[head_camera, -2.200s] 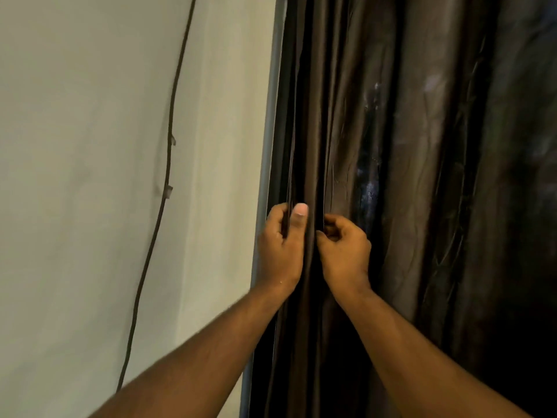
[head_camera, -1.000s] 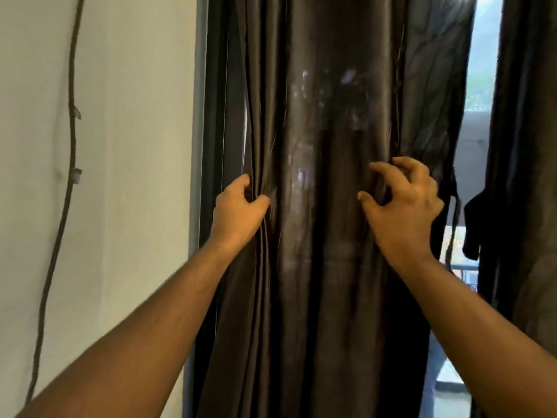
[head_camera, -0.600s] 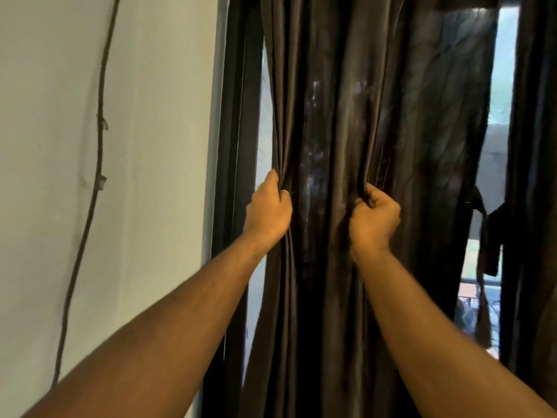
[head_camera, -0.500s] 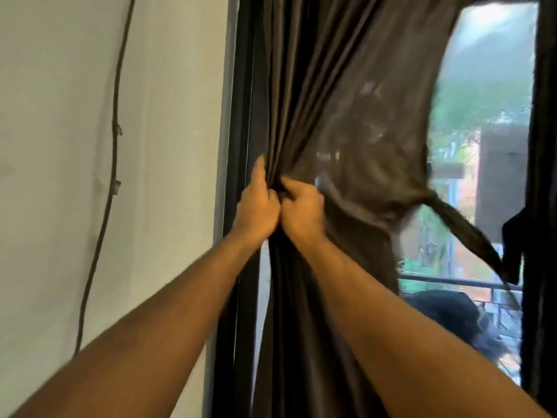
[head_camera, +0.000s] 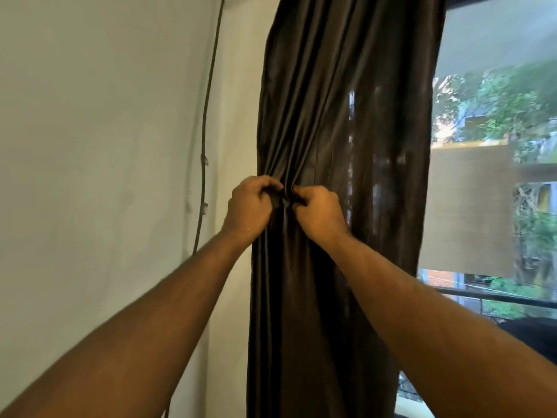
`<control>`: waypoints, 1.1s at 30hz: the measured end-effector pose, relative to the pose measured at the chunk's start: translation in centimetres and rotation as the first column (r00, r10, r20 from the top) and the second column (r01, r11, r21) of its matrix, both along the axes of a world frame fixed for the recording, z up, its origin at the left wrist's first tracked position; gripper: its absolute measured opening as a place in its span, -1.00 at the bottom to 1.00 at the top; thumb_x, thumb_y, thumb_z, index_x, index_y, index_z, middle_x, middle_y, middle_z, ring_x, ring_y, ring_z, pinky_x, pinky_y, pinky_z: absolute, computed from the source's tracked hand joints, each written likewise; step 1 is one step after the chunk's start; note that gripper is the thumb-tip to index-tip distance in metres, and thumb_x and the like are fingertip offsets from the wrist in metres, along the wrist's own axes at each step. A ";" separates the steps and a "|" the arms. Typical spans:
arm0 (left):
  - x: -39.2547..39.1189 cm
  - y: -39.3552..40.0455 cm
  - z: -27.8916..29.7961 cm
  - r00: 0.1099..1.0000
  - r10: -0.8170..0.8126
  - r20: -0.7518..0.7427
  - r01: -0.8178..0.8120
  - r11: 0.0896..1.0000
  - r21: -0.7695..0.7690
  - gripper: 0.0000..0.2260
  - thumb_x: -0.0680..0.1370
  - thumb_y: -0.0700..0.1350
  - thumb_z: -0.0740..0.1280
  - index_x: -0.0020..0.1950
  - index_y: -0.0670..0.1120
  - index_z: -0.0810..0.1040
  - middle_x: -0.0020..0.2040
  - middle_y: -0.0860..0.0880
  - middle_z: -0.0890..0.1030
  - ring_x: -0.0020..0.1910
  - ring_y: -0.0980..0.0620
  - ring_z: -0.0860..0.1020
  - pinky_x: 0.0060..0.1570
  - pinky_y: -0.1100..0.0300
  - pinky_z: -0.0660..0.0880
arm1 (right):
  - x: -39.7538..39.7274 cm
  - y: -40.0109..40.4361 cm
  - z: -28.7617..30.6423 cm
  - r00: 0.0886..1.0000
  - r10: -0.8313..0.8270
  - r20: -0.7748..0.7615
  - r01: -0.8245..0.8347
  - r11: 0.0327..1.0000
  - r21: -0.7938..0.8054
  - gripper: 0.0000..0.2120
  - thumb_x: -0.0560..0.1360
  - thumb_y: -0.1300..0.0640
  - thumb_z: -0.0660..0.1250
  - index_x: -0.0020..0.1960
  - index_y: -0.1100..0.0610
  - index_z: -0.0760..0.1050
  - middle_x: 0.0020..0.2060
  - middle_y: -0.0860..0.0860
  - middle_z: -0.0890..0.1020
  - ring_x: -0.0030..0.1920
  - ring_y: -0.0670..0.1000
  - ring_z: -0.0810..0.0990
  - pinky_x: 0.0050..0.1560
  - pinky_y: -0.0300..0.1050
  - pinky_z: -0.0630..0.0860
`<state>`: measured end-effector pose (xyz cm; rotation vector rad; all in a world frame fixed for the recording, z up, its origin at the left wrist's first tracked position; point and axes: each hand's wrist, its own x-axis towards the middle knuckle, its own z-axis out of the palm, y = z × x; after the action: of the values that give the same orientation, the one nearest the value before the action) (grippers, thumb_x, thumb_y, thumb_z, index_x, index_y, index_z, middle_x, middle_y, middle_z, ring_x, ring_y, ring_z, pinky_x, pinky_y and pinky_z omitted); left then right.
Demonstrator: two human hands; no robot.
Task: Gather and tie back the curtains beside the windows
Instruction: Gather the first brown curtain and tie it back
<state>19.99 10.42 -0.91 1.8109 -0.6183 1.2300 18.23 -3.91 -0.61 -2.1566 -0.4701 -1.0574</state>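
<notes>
Curtain (head_camera: 346, 122) fabric, dark brown with a slight sheen, hangs in 1 gathered column between the pale wall (head_camera: 99, 146) on its left and the window (head_camera: 494, 116) on its right, running from the top of the view to the bottom. Its pleats narrow toward a pinched waist about halfway down, and that waist is where both hands meet.

Left hand (head_camera: 248, 208) sits at the curtain's left edge, back of the hand facing the camera, fingers curled inward and closed on a small dark bunch of the cloth. Right hand (head_camera: 319, 214) is just beside it on the fabric's front, knuckles up, fingers bent and pinching the same bunch from the other side. The 2 hands nearly touch, with only the gripped fold between them. Whether they hold a separate tie band or just curtain cloth cannot be told.

Both forearms rise from the lower corners of the view and converge upward on the waist, wrists fairly straight.

Below the hands the fabric falls loose and widens again. A thin dark cable (head_camera: 206, 122) runs down the wall, well to the left of the curtain. Through the window, greenery, a building and a dark railing (head_camera: 494, 297) show, blurred.
</notes>
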 end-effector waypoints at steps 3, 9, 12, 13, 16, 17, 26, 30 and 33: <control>-1.1 -2.2 0.5 0.999 -0.021 -0.040 0.019 0.998 -0.064 -0.78 0.51 -0.19 0.30 0.06 -0.03 0.69 0.06 -0.01 0.67 0.07 0.05 0.61 0.16 0.11 0.53 | -1.9 -1.3 -0.6 0.991 -0.107 0.078 0.109 0.994 -0.025 -0.72 0.53 0.02 0.28 0.15 0.12 0.59 0.23 0.11 0.59 0.22 0.13 0.55 0.20 -0.01 0.51; -2.7 -8.6 3.0 0.987 -0.155 -0.038 0.153 0.987 -0.057 -0.72 0.48 0.19 0.33 0.01 0.07 0.70 0.00 0.04 0.65 0.00 0.14 0.59 0.07 0.17 0.52 | -3.7 -6.3 1.1 0.950 -0.227 0.215 0.242 0.969 -0.046 -0.71 0.57 0.11 0.16 0.12 0.13 0.62 0.52 0.16 0.20 0.54 0.12 0.07 0.51 0.00 -0.07; -3.0 -11.7 4.5 0.977 -0.205 -0.059 0.203 0.978 -0.035 -0.62 0.40 0.26 0.33 0.06 0.08 0.69 0.03 0.04 0.64 0.01 0.15 0.60 0.11 0.11 0.55 | -4.8 -9.9 2.5 0.946 -0.222 0.235 0.246 0.967 -0.074 -0.69 0.51 0.23 0.20 0.17 0.12 0.61 0.53 0.15 0.17 0.55 0.13 0.04 0.52 0.03 -0.02; -3.4 -12.7 5.0 0.974 -0.217 -0.059 0.215 0.976 -0.040 -0.61 0.39 0.27 0.35 0.06 0.07 0.68 0.05 0.05 0.62 0.00 0.16 0.59 0.09 0.12 0.55 | -5.1 -11.1 3.1 0.943 -0.233 0.238 0.257 0.963 -0.078 -0.67 0.49 0.28 0.20 0.17 0.14 0.62 0.52 0.14 0.18 0.54 0.14 0.06 0.52 0.05 0.04; -4.5 -14.7 6.1 0.984 -0.167 -0.061 0.165 0.986 -0.041 -0.62 0.43 0.22 0.42 0.12 0.02 0.63 0.15 0.03 0.50 -0.05 0.16 0.47 -0.07 0.25 0.41 | -5.3 -14.3 4.5 0.893 -0.318 0.318 0.359 0.931 -0.075 -0.68 0.41 0.29 0.23 0.08 0.18 0.65 0.40 0.20 0.35 0.41 0.22 0.31 0.42 0.04 0.27; -4.7 -15.2 6.4 0.989 -0.135 -0.060 0.133 0.990 -0.043 -0.59 0.43 0.22 0.42 0.16 0.01 0.60 0.19 0.02 0.46 -0.04 0.14 0.46 -0.10 0.24 0.37 | -5.6 -15.2 5.0 0.869 -0.358 0.341 0.393 0.919 -0.037 -0.75 0.41 0.30 0.25 0.01 0.22 0.64 0.34 0.22 0.39 0.34 0.24 0.38 0.35 -0.02 0.33; -5.0 -16.1 10.4 0.991 -0.085 -0.103 0.074 0.992 -0.106 -0.38 0.44 0.25 0.38 0.38 -0.07 0.43 0.39 -0.06 0.31 0.15 -0.08 0.52 -0.08 0.18 0.39 | -8.4 -19.5 8.3 0.669 -0.546 0.504 0.505 0.832 0.231 -0.40 0.41 0.33 0.37 0.40 0.07 0.33 0.45 0.19 0.17 0.31 0.26 0.36 0.39 0.11 0.34; -4.4 -14.6 11.2 0.992 -0.107 -0.069 0.090 0.971 -0.219 -0.74 0.44 0.08 0.32 -0.09 -0.10 0.59 -0.09 -0.07 0.61 -0.24 -0.02 0.56 -0.27 0.14 0.47 | -9.6 -21.7 10.2 0.798 -0.593 0.102 0.522 0.766 0.375 -0.48 0.48 0.23 0.34 0.40 0.03 0.30 0.20 0.24 0.46 0.00 0.24 0.52 0.10 0.07 0.47; -4.3 -12.4 11.4 0.998 -0.021 -0.060 0.009 0.980 -0.201 -0.89 0.49 -0.11 0.35 -0.10 -0.12 0.63 -0.18 -0.02 0.64 -0.21 -0.05 0.58 -0.18 0.12 0.45 | -10.3 -24.6 11.5 0.720 -0.692 -0.053 0.666 0.666 0.337 -0.80 0.46 0.20 0.36 0.08 0.16 0.54 -0.04 0.22 0.59 -0.01 0.26 0.57 -0.01 0.03 0.47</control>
<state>15.68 -1.96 10.49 1.6656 -0.4553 1.1777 7.89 -28.46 10.85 -1.9970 0.5304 -1.4939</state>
